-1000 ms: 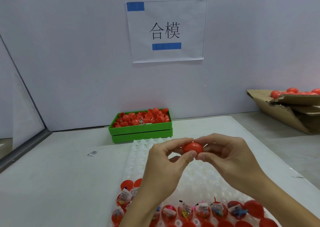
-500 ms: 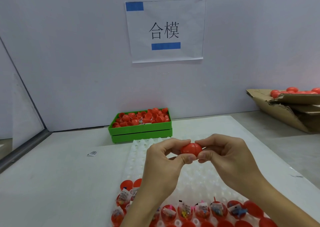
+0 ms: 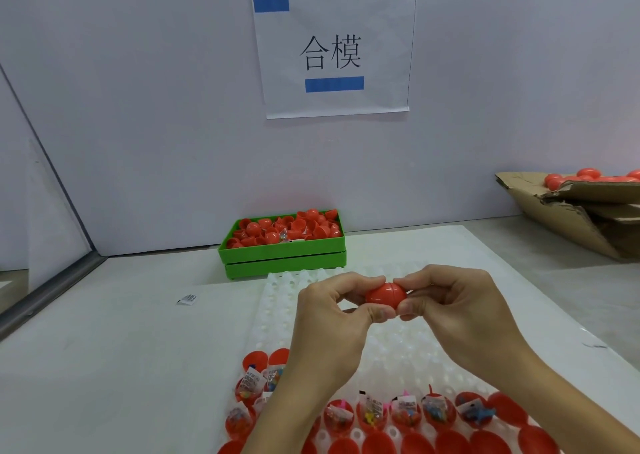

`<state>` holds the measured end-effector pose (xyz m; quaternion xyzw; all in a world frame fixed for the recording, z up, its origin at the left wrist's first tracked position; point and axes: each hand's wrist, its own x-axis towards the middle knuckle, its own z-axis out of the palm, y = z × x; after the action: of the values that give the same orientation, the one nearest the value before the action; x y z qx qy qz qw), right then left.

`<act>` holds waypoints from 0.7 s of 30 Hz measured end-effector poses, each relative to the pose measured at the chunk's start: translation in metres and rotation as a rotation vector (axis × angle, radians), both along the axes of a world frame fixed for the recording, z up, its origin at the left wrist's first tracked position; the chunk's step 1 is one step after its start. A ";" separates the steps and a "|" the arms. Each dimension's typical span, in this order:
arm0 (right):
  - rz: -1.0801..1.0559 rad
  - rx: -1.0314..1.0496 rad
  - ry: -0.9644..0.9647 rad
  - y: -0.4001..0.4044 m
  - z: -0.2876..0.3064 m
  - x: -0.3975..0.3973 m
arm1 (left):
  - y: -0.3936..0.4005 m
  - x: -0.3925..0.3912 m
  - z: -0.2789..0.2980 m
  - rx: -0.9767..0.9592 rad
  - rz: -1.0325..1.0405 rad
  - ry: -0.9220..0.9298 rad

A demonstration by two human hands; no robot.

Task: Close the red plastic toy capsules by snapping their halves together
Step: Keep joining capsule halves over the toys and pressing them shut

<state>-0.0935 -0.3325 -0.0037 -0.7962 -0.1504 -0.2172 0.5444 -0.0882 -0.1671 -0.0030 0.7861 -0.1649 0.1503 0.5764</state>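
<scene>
Bare table [image 3: 121, 367] left of white tray [image 3: 277, 308]; open lane ahead to green bin [image 3: 282, 252]. Cardboard box [image 3: 571, 221] blocks far right; filled capsule halves [image 3: 405, 415] crowd near edge.

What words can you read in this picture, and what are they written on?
"合模": big black characters on the white paper sign taped to the wall.
Small white label lying on the table: dark print, too small to read.
Tags on the toy packets in the open capsule halves: printed, too small and blurred to read.
Nothing else bears text.
</scene>
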 end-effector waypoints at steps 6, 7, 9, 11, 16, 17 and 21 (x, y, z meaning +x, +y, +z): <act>0.028 -0.007 -0.024 0.001 -0.001 0.000 | 0.000 0.000 -0.001 0.003 0.009 -0.007; 0.034 -0.002 -0.023 0.001 -0.001 0.000 | 0.000 -0.001 -0.001 -0.001 0.008 -0.004; 0.036 0.001 -0.021 0.002 -0.002 0.000 | -0.001 -0.001 -0.001 -0.005 0.001 0.000; 0.032 -0.026 -0.031 0.003 -0.003 0.000 | -0.002 -0.002 -0.002 0.009 -0.008 -0.005; 0.016 -0.074 -0.065 0.004 -0.003 0.000 | -0.003 -0.001 -0.004 0.027 -0.038 -0.009; 0.018 -0.057 -0.063 0.004 -0.004 0.000 | -0.002 -0.001 -0.004 0.026 -0.039 -0.010; 0.010 -0.005 -0.057 0.007 -0.003 -0.001 | -0.005 -0.002 -0.005 0.041 0.008 -0.096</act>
<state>-0.0940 -0.3258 -0.0071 -0.7902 -0.1701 -0.2367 0.5391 -0.0900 -0.1724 -0.0084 0.7902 -0.1923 0.1866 0.5512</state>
